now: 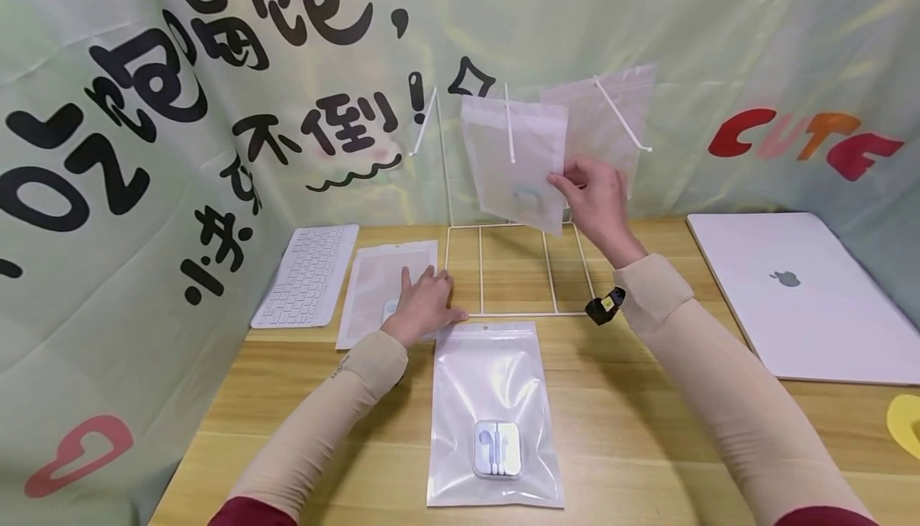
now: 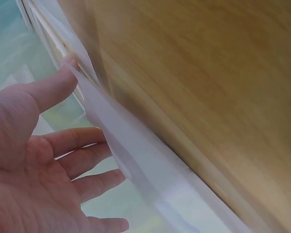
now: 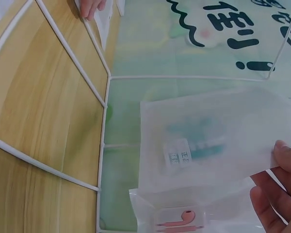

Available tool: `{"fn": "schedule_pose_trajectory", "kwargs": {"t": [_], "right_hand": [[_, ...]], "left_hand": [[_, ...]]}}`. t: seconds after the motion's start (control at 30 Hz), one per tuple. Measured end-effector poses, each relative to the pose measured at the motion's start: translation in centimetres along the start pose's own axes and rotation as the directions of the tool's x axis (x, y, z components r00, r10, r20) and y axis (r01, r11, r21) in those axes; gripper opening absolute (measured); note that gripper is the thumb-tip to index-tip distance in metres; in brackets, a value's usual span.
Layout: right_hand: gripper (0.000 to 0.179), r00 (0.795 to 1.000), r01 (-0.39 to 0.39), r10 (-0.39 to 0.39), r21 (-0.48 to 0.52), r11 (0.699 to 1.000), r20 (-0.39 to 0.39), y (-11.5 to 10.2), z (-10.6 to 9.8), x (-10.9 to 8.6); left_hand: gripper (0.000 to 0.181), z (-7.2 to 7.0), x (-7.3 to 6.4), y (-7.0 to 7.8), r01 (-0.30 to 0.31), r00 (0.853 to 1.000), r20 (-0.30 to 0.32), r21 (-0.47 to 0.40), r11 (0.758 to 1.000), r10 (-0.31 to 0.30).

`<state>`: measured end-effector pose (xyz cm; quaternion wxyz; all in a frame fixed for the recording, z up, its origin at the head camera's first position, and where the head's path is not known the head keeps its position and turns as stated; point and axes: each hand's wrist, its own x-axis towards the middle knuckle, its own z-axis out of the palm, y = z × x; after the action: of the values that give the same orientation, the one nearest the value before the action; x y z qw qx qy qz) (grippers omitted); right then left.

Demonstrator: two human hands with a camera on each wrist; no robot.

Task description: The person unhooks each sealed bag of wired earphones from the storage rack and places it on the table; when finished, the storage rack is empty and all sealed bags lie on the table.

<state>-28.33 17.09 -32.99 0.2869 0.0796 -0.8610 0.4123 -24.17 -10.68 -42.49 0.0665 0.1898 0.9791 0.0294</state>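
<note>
A white wire rack (image 1: 521, 315) stands on the table with three hooks. On its middle hook hangs a frosted zip bag (image 1: 483, 151), its contents blurred blue-green in the right wrist view. My right hand (image 1: 595, 199) pinches that bag's right edge, thumb in front, fingers behind. Another bag (image 1: 625, 107) hangs from the right hook, with pink earphones (image 3: 184, 218) inside. Left of the rack, a frosted bag (image 1: 388, 266) lies flat, and my left hand (image 1: 422, 306) touches it with spread fingers. In front lies a zip bag (image 1: 489, 374) holding boxed white earphones (image 1: 497, 448).
A white keyboard (image 1: 307, 274) lies at the left, beside the flat bag. At the right is a closed silver laptop (image 1: 805, 294). A printed curtain (image 1: 575, 23) hangs behind the table (image 1: 618, 462). The left hook (image 1: 424, 123) bears no bag.
</note>
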Motion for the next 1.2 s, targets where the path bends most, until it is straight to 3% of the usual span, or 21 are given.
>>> {"fn": "schedule_pose_trajectory", "kwargs": {"t": [0.77,1.2], "right_hand": [[0.011,0.979,0.203,-0.203,0.026,0.979,-0.011,-3.0,-4.1,-5.1],[0.010,0.963,0.267,-0.268,-0.021,0.963,-0.026,-3.9,-5.4,-6.7]], "left_hand": [[0.071,-0.1,0.2,0.0,0.014,1.000,0.008,-0.016,1.000,-0.014],[0.071,0.0,0.1,0.0,0.010,1.000,-0.003,-0.025,1.000,-0.010]]}}
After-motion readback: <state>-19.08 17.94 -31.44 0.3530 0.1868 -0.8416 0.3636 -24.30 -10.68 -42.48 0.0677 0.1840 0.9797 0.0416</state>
